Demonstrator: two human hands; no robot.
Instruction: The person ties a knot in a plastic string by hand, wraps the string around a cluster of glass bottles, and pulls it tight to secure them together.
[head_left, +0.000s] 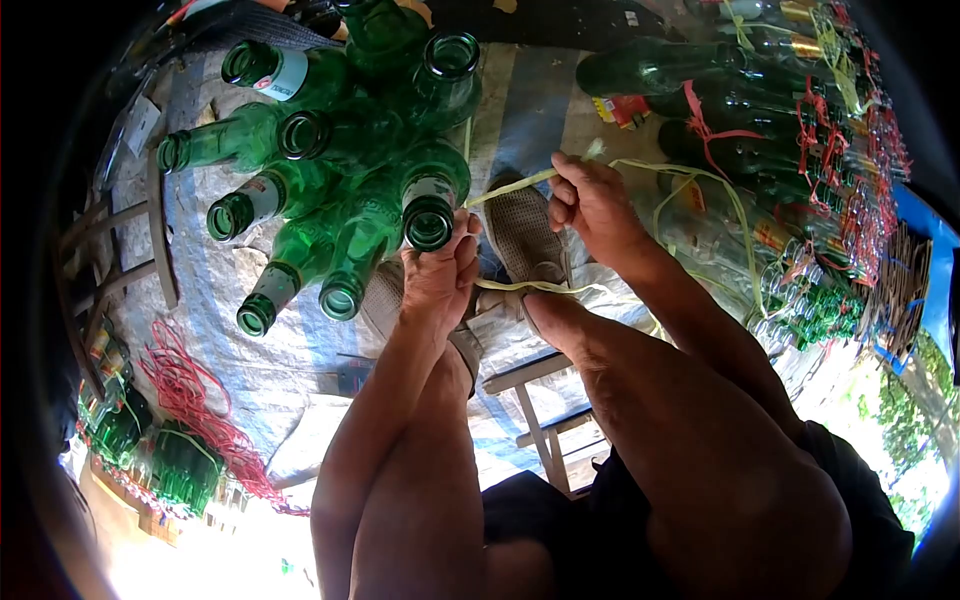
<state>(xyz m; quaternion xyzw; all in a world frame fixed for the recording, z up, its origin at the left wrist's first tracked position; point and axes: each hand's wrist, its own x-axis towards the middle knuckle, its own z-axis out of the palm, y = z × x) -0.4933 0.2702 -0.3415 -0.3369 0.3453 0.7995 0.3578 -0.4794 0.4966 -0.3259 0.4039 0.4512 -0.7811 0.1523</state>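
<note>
A cluster of several green glass bottles [350, 205] stands on the sheeted ground at the upper left, open necks toward me. My left hand [437, 268] is closed at the cluster's near right side, just below one neck, where the string meets the bottles. My right hand [598, 208] is closed in a pinch on the pale yellow plastic string [512, 188], which runs taut between the two hands. A loose length of it trails right, and another strand crosses near my knee. What the left fingers grip is partly hidden.
Bottles lie stacked at the right [700, 120], tied with red and yellow string. A tangle of red string [200, 400] and bundled green bottles [185, 470] sit at the lower left. Wooden frames [160, 225] stand at the left and below. My shoes [525, 235] are between the hands.
</note>
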